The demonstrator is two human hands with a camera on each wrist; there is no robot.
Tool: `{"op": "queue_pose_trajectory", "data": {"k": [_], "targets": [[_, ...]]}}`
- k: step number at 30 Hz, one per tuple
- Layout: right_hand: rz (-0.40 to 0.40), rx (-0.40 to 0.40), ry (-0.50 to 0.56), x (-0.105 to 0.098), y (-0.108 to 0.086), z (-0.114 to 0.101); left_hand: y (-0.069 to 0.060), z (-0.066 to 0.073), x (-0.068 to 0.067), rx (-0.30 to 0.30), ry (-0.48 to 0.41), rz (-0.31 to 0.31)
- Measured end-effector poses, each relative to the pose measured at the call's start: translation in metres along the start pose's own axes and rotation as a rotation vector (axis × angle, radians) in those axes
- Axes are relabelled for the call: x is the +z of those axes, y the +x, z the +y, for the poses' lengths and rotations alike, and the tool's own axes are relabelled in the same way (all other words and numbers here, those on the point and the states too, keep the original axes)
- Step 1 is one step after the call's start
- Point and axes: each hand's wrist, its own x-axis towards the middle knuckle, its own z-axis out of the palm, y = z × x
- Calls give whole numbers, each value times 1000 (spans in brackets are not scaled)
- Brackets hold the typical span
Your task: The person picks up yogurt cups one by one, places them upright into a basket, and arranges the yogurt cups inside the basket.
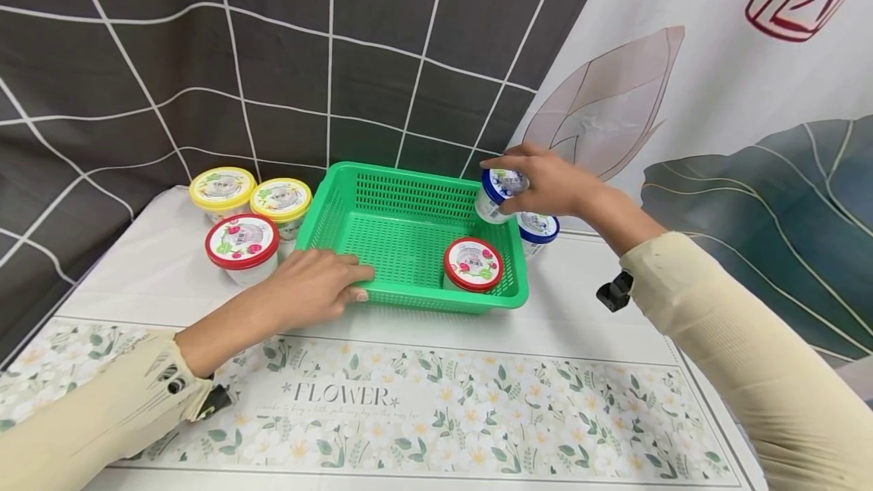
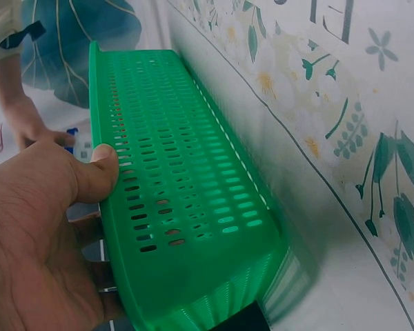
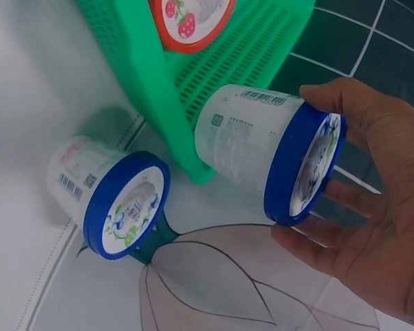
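My right hand (image 1: 546, 180) grips a white tub with a blue lid (image 1: 492, 207) by its lid, over the far right corner of the green basket (image 1: 409, 298). In the right wrist view the fingers and thumb are around the rim of that lid. A second blue-lidded tub (image 3: 110, 196) stands on the table just outside the basket's right end. My left hand (image 1: 317, 286) pinches the basket's near left rim, with the thumb on the outer wall in the left wrist view. Inside the basket, at its near right, sits a red-lidded tub (image 1: 473, 265).
Left of the basket stand two yellow-lidded tubs (image 1: 222, 189) and another red-lidded tub (image 1: 242, 245). A dark gridded cloth (image 1: 382, 59) hangs behind the table. A floral strip (image 1: 436, 408) lies along the near side of the white tablecloth (image 1: 580, 294).
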Motion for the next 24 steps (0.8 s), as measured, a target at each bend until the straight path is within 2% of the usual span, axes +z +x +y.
{"op": "queue_pose_trajectory", "data": {"k": [16, 24], "targets": [[-45, -25, 9, 9, 9, -5, 1, -1, 0, 5, 0, 2], [-61, -28, 26, 20, 13, -6, 0, -2, 1, -1, -5, -3]]}}
